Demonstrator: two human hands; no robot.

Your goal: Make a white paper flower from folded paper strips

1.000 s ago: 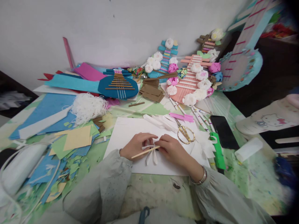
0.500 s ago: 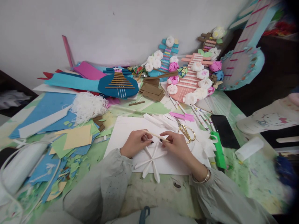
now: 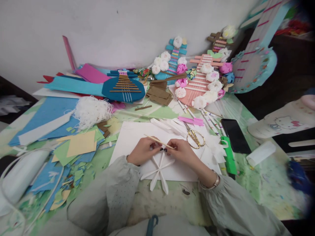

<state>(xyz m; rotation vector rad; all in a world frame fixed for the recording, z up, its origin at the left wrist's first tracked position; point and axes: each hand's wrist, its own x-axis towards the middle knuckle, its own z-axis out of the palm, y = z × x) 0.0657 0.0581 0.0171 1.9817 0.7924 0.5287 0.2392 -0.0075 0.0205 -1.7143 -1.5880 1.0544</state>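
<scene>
At the left, a tangled heap of thin white string (image 3: pixel 92 111) lay behind small torn green and blue paper scraps (image 3: pixel 78 172); a sweep of the loose grey left sleeve (image 3: pixel 118 190) could have dragged scraps toward the work. The left hand (image 3: pixel 141 150) had its thumb and fingers nearly closed, pinching a thin pale wooden-looking stick (image 3: pixel 159 142) whose far tip jutted past them; with so light a hold, the stick could have twisted or slipped. Beneath it, between the two hands, the six-armed star of folded white paper (image 3: pixel 159 169) lay on a flat white paper sheet (image 3: pixel 123 144), its lower arms reaching beyond the near edge, so a brushing cuff or dropped stick could have nudged it askew or creased an arm. Whether any fingertip touched it could not be told. The right hand (image 3: pixel 180 150), fingers curled, pinched the stick's nearer end; pulling unevenly against the other hand could have bent it. Just beyond, gold-handled metal scissors (image 3: pixel 196 139) lay near enough for the knuckles to knock.
</scene>
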